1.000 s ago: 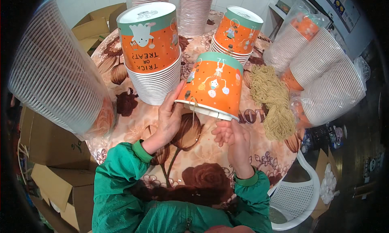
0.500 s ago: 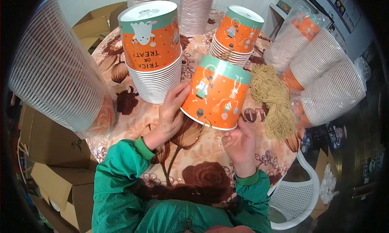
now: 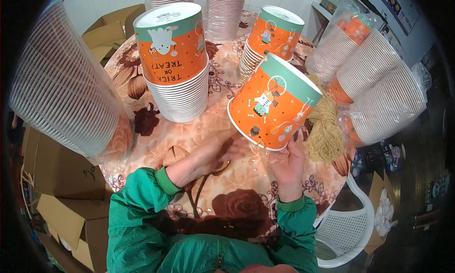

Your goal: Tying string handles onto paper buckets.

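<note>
An upside-down orange paper bucket [image 3: 272, 109] with a green band and cartoon figures tilts above the table's middle. My right hand [image 3: 289, 161] grips its lower rim, thumb against the outside. A short piece of tan cord [image 3: 259, 141] shows at the rim near that hand. My left hand [image 3: 225, 149] is apart from the bucket's wall, low beside the rim, with its fingers stretched out and slightly blurred. A hank of tan cord [image 3: 326, 135] lies right of the bucket, which partly covers it. Behind stands a stack of inverted buckets [image 3: 279, 31].
A taller stack of inverted buckets [image 3: 177, 92] stands left of centre. Bagged stacked buckets lean at the left [image 3: 71, 83] and lie at the right [image 3: 386, 104]. The flowered tablecloth [image 3: 156, 145] covers a round table. A white chair [image 3: 346, 230] and cardboard boxes [image 3: 71, 166] stand around it.
The bucket has moved right and tilted more, its closed end toward the upper right. My left hand has let go of its side and dropped lower. My right hand still holds the rim.
</note>
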`<state>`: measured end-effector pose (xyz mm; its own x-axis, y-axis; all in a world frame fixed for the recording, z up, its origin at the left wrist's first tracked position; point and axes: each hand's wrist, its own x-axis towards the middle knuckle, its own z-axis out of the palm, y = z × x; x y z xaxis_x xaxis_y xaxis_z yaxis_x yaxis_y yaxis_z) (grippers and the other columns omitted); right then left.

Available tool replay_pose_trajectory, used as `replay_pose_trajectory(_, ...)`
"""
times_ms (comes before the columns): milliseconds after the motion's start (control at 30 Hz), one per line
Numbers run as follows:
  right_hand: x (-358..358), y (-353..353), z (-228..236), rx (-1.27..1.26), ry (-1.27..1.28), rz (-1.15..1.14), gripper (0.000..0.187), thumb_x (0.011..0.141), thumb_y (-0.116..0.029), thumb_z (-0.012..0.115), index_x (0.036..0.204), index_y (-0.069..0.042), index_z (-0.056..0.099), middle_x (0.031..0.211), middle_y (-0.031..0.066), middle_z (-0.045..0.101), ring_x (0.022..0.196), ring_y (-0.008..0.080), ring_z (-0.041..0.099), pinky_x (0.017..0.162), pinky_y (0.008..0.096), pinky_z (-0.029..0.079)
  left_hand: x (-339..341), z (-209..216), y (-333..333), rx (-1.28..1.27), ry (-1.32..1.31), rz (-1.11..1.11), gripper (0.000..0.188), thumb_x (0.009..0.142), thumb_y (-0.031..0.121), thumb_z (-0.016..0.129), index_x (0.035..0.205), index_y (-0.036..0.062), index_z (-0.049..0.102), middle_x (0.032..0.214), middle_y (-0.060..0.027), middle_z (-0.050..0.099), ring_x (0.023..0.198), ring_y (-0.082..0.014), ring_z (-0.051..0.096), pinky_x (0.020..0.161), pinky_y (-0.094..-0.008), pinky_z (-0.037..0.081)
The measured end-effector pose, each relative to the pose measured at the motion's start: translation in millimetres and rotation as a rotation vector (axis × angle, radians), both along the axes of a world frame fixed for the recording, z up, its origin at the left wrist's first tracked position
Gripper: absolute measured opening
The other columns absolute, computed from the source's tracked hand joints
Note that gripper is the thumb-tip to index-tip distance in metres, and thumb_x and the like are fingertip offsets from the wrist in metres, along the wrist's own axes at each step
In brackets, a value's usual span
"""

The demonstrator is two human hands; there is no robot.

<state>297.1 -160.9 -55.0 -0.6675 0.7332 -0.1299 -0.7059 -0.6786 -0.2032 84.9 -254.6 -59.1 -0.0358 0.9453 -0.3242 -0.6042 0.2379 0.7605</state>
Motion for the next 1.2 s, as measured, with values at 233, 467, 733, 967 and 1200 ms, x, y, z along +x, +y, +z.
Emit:
replay_pose_trajectory(233,-1,-9,10,0.046,-0.091,-0.024,0.032,0.105,-0.013,0.046,0.135,-0.006,0.055,0.118,0.0087,0.069,0.079,0.0103,0.063,0.052,0.0191,0.044,30,-1,21,-0.103,-0.290,-0.304,0.073,0.104,0.067,0.030,0.135,0.0051,0.055,0.120,-0.0160,0.069,0.107,-0.0292,0.071,0.098,-0.0487,0.053)
replay_pose_trajectory(467,1,-3,12,0.007,-0.138,-0.107,0.033,0.103,-0.011,0.049,0.136,-0.006,0.055,0.120,0.0094,0.069,0.084,0.0109,0.066,0.052,0.0195,0.043,25,-18,47,0.092,-0.435,0.002,0.050,0.106,0.043,0.051,0.138,0.0047,0.053,0.132,-0.0134,0.066,0.110,-0.0253,0.071,0.092,-0.0425,0.061)
replay_pose_trajectory(733,0,6,15,0.103,-0.057,-0.136,0.042,0.100,-0.006,0.050,0.142,-0.004,0.050,0.129,0.0116,0.067,0.107,0.0194,0.069,0.081,0.0339,0.060,-45,6,47,0.103,-0.539,0.080,0.007,0.100,0.010,0.057,0.094,0.0062,0.057,0.061,0.0084,0.034,0.050,-0.0052,0.032,0.046,-0.0210,0.030)
replay_pose_trajectory(967,19,44,-32,0.198,-0.151,-0.211,0.039,0.101,-0.011,0.054,0.139,-0.004,0.052,0.131,0.0129,0.067,0.118,0.0257,0.066,0.102,0.0461,0.054,-33,52,25,0.192,-0.313,0.118,0.026,0.099,0.010,0.059,0.123,0.0000,0.059,0.068,0.0062,0.045,0.058,-0.0060,0.043,0.057,-0.0222,0.039)
replay_pose_trajectory(1200,14,40,-27,0.279,-0.203,-0.209,0.028,0.099,-0.004,0.056,0.127,-0.002,0.059,0.131,0.0101,0.065,0.121,0.0240,0.063,0.104,0.0434,0.054,-16,66,26,0.335,0.091,0.178,0.036,0.098,0.010,0.061,0.133,0.0017,0.055,0.082,0.0002,0.062,0.069,-0.0099,0.059,0.069,-0.0250,0.050)
